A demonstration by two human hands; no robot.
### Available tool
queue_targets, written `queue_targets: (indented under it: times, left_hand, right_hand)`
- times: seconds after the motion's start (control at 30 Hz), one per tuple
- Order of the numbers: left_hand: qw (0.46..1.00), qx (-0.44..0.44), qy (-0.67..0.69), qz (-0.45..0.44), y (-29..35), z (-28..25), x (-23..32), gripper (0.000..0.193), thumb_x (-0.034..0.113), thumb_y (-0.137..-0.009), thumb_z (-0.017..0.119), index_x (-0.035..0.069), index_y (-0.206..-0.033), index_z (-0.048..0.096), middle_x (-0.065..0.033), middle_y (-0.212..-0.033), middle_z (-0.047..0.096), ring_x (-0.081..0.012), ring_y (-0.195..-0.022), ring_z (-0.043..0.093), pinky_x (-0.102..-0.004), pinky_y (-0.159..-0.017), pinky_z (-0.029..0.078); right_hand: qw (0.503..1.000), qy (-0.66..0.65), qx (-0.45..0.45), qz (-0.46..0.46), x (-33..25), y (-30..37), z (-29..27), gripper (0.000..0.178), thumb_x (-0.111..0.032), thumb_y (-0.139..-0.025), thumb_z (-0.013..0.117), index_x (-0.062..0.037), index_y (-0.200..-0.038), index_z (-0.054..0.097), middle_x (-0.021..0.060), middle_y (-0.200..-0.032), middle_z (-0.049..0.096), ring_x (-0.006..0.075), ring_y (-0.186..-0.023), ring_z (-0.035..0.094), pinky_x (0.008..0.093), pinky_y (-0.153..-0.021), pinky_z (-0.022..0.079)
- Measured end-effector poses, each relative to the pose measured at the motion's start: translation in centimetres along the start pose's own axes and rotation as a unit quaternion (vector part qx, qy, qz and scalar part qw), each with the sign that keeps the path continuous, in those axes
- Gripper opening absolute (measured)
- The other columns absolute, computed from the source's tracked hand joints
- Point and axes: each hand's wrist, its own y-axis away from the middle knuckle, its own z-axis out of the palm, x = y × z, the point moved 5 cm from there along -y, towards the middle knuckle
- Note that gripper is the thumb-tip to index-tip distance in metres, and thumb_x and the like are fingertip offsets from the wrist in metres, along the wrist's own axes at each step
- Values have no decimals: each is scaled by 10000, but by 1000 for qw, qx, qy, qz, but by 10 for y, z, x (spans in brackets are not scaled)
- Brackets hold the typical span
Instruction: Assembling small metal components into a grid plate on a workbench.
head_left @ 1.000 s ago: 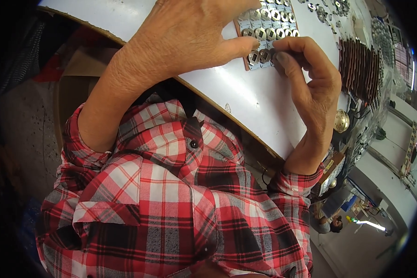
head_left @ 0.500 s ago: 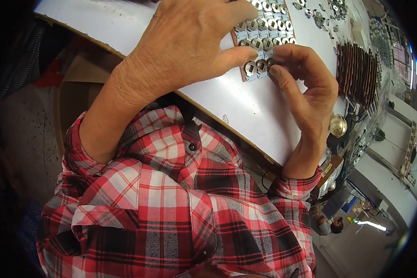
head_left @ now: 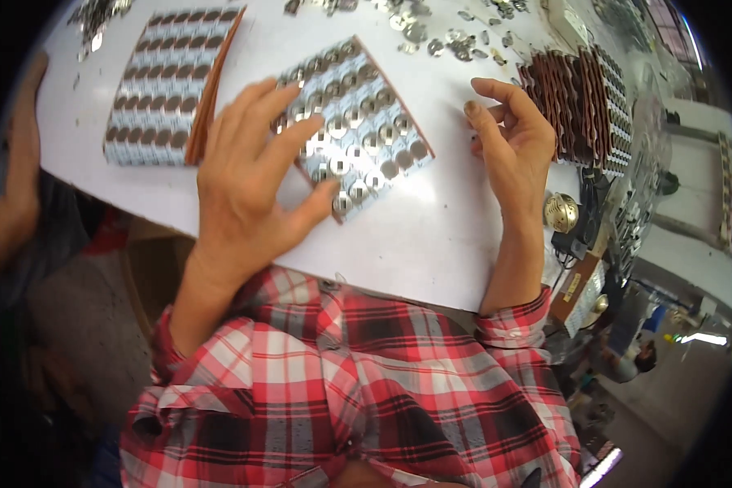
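Observation:
On the white table lies a pale-blue panel [head_left: 403, 130] with a brown edge, turned at an angle and covered with rows of dark round spots. Shiny round metal pieces with square holes [head_left: 358, 190] sit on most of the spots. Several spots at the near right corner show bare and dark. My left hand [head_left: 248, 183] is over the panel's left side, fingers spread, holding nothing visible; whether its fingertips touch the panel I cannot tell. To the right, apart from the panel, my right hand [head_left: 516, 134] is half curled, with thumb and forefinger parted and nothing visible between them.
At the left stands a stack of similar panels [head_left: 167, 85]. Loose metal pieces [head_left: 455, 45] are scattered at the back. Brown-edged panels [head_left: 573, 106] stand in a row at the right, near a round metal ball [head_left: 561, 211]. Another person's arm [head_left: 24, 163] is at the far left.
My right hand has let go of a metal piece in the nearest row and moved right, off the panel. The left hand has spread over the panel's left side. The whole view has shifted.

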Motion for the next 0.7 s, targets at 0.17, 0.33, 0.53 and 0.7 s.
queue_targets:
  times: [0.17,0.33,0.53,0.7]
  left_hand:
    - [1000,-11,0,-28,0,0,-1,522,179,-658,846,38,-1139,705,-184,-1339,615,-412,-1315,538,-513,-1065,439]
    - [1000,-7,14,-21,-2,1,-3,515,178,-661,842,39,-1139,709,-188,-1341,614,-411,-1319,536,-513,-1059,441]
    - [999,-13,14,-29,0,0,-8,539,117,-635,843,68,-1157,722,-173,-1370,626,-405,-1351,538,-491,-1078,449]
    - [999,-19,9,-24,2,2,-9,530,104,-646,825,52,-1163,719,-180,-1382,624,-411,-1355,538,-500,-1083,447]
  right_hand:
    - [989,136,4,-55,9,-29,1,464,-194,-885,782,-60,-1315,671,16,-816,630,70,-671,546,249,-604,473]
    - [964,233,-56,-111,2,-51,8,303,-176,-908,751,-56,-1180,690,30,-733,576,108,-639,505,294,-635,454]
    - [986,158,-40,-31,1,-11,-12,123,-119,-910,710,-1,-931,683,-15,-726,585,65,-692,514,230,-630,411]
    - [998,61,-12,18,10,13,-17,110,-105,-942,719,-6,-988,705,-24,-835,647,41,-749,547,198,-687,436]
